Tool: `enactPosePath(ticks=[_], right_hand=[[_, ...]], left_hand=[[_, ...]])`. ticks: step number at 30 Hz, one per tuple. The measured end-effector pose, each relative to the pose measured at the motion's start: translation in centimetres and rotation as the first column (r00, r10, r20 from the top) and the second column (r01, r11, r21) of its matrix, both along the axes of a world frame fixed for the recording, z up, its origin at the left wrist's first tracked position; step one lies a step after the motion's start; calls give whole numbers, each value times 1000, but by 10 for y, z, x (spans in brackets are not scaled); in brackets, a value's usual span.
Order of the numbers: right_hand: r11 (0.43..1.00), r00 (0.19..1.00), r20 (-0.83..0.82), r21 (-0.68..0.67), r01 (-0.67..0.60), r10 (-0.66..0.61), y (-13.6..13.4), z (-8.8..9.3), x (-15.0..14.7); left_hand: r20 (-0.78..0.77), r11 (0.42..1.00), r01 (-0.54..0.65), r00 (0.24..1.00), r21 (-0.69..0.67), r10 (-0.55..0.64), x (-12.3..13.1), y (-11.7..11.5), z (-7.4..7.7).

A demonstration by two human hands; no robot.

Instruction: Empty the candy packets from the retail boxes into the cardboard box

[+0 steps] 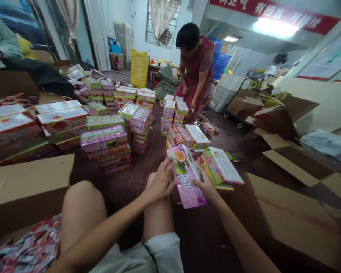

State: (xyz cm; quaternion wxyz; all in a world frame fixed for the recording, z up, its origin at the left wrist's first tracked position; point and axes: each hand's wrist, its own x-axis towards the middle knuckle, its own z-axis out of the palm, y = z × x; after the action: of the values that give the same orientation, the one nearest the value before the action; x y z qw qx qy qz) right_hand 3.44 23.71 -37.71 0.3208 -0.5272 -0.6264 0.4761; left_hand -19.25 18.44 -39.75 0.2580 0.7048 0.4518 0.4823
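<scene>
A glossy, oblong pink carton (184,172) tilts over the dark, streaked floor (143,161), held between your half-open left hand (161,182), fingers loosely spread, and right hand (207,184), thumb across its printed face.

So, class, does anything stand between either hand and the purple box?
Nothing visible does: the left hand and right hand are both on the purple box, at opposite sides. The white-topped box is beside it, not between.
</scene>
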Motion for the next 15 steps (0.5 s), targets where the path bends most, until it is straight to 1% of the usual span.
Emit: enactPosePath(ticks=[1, 2, 3, 4, 5, 6, 7, 8, 9, 10, 11, 12, 13, 15], right_hand=[[999, 999, 2, 8, -32, 32, -7, 13, -11], [998, 998, 3, 9, -62, 62, -13, 25, -24], [996, 996, -9, 5, -94, 94, -19, 36, -38], [992, 991, -34, 3, -126, 126, -24, 47, -53], [988, 985, -71, 5, -155, 155, -29, 55, -68], [983, 976, -114, 7, -186, 185, -34, 62, -83], [976, 964, -161, 0, -216, 213, -39, 67, -98], [966, 946, -210, -20, -256, 246, -44, 70, -111], [953, 927, -254, -49, -299, 277, -49, 72, -123], [936, 908, -283, -82, -343, 308, -54, 72, -135], [915, 893, -289, -110, -388, 344, -59, 71, -146], [893, 881, -269, -125, -432, 388, -64, 70, -157], [874, 871, -220, -122, -470, 438, -69, 69, -168], [832, 836, -64, -80, -549, 545, -80, 68, -191]], left_hand=[[-145, 996, 42, 989, 76, -31, -16, -8, 13], [-218, 992, 44, 976, 120, -17, -30, -15, 26], [-220, 988, -22, 974, 153, 56, -43, -22, 37], [-177, 972, -154, 966, 178, 186, -53, -30, 47], [-131, 932, -302, 935, 201, 331, -61, -39, 56], [-122, 889, -394, 895, 233, 428, -68, -49, 65], [-165, 870, -408, 872, 276, 461, -76, -60, 73], [-255, 884, -348, 866, 312, 431, -84, -71, 82], [-367, 918, -235, 862, 319, 348, -94, -84, 90], [-468, 952, -114, 850, 285, 242, -104, -96, 98], [-539, 977, -20, 831, 214, 136, -117, -109, 105], [-576, 993, 28, 816, 117, 45, -130, -122, 110], [-585, 999, 34, 811, 16, -18, -143, -135, 114], [-571, 989, -7, 817, -145, -78, -167, -160, 118]])
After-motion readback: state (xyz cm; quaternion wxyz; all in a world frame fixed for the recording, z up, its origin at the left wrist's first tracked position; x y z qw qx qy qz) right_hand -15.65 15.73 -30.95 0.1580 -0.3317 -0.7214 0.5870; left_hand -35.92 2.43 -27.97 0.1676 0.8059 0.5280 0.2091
